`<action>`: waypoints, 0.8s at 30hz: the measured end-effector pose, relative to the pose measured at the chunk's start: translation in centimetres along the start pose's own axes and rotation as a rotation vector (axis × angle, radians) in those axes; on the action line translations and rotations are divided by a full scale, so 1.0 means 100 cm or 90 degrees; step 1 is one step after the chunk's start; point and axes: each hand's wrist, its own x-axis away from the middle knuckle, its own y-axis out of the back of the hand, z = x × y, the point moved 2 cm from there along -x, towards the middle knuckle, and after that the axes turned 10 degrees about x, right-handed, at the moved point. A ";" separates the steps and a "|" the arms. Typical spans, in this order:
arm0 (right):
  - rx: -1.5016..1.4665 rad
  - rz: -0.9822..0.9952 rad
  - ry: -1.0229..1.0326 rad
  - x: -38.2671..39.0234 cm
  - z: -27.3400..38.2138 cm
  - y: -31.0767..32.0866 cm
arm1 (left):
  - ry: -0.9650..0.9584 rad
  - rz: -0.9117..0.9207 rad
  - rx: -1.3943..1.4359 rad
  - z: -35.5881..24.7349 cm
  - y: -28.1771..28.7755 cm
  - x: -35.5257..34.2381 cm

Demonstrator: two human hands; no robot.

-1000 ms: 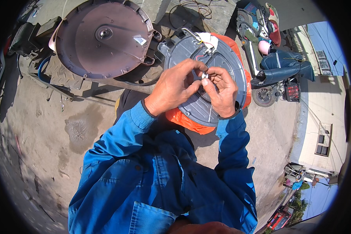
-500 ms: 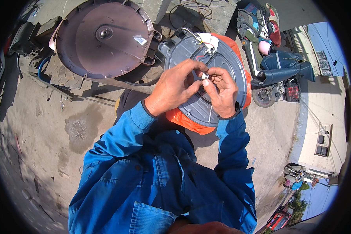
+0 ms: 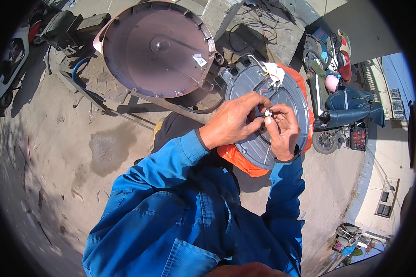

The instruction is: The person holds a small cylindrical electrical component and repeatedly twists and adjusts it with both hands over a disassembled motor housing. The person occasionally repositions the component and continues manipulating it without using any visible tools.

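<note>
My right hand [image 3: 284, 131] pinches a small white part [image 3: 268, 112], too small to identify, between thumb and fingertips. Beside it, my left hand [image 3: 233, 119] is closed with thumb and forefinger curled against the part's side; whether they grip it or something finer is hidden. Both hands are over a round grey plastic housing [image 3: 245, 85], whose middle they partly cover. An orange plastic bag [image 3: 241, 160] lies under the housing. At its far edge are a white tag-like piece [image 3: 275, 74] and a bent metal tube, with thin red wire nearby.
A large brown round cover [image 3: 143, 60] rests on a metal frame with a tread plate [image 3: 107, 79] at the left. Behind stand a concrete block [image 3: 219, 16] and coiled cable [image 3: 263, 25]. A parked two-wheeler [image 3: 326, 141] with a pink helmet [image 3: 332, 83] is to the right.
The whole view has shifted, so everything sits farther right and slightly lower. My hands stay together over the grey housing, with the small white part still between their fingertips.
</note>
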 end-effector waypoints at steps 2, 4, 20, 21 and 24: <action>0.009 0.000 -0.004 0.000 0.000 0.000 | 0.016 0.011 0.001 0.001 0.001 0.001; 0.000 -0.003 -0.015 0.001 -0.001 0.000 | -0.002 0.011 -0.015 0.002 0.002 0.001; -0.028 -0.013 -0.012 0.001 -0.002 0.000 | -0.008 0.023 -0.008 0.002 0.002 0.001; -0.010 -0.010 -0.010 0.001 -0.002 0.000 | -0.008 0.022 -0.008 0.002 0.002 0.001; -0.019 -0.005 -0.012 0.001 -0.002 0.001 | -0.009 0.019 -0.008 0.001 0.002 0.000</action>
